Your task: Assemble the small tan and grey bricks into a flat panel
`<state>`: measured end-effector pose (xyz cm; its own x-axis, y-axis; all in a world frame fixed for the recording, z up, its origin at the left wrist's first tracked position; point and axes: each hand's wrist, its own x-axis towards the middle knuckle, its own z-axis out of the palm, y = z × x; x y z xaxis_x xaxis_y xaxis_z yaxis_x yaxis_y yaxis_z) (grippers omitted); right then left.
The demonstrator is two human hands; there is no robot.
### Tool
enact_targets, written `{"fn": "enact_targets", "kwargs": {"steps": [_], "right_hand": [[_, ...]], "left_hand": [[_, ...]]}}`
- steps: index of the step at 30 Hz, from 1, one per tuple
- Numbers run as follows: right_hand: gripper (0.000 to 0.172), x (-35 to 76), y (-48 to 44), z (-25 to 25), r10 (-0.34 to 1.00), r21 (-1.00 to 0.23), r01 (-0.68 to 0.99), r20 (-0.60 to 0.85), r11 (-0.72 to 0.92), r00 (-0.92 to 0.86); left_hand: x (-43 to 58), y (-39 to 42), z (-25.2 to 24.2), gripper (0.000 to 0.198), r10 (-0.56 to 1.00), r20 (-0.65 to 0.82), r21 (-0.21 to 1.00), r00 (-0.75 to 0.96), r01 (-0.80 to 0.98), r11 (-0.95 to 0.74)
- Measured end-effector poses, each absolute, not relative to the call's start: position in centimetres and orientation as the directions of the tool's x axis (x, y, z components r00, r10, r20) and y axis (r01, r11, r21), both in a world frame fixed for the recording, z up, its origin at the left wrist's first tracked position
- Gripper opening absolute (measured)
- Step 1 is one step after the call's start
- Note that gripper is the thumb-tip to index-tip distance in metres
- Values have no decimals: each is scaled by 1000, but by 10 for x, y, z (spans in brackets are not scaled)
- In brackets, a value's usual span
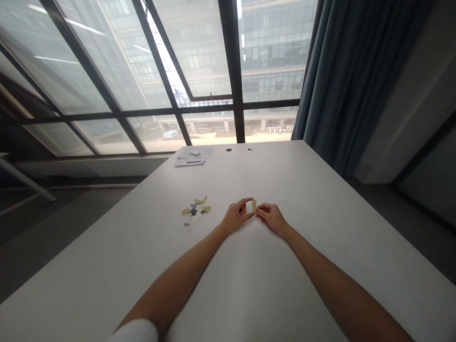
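A small tan toy building-brick piece point(254, 205) stands upright over the middle of the white table. My left hand point(235, 214) holds it by its far and near ends, between forefinger and thumb. From the right, my right hand point(271, 216) has its fingertips pinched together at the piece's lower right edge. Whether a smaller part sits in that pinch is hidden by the fingers. Left of my left hand lies a loose pile of small pieces point(196, 209) in tan, cream, grey and black. A single dark grey piece point(186, 224) rests just nearer to me than the pile.
White paper sheets point(194, 156) with a dark, thin object on them lie at the table's far left corner. Two dark round spots point(229, 150) show near the far edge. Beyond the table point(302, 175) are tall windows, with a blue curtain point(331, 85) on the right.
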<state>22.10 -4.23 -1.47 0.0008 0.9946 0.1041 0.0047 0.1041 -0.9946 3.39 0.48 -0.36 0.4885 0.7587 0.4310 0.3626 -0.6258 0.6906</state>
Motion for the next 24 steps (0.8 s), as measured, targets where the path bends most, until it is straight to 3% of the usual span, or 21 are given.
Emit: {"fn": "enact_targets", "kwargs": {"steps": [24], "right_hand": [[31, 221, -43, -13, 994, -994, 21, 107, 106, 7]], "left_hand": [[34, 4, -1, 52, 769, 411, 704, 490, 365, -609]]}}
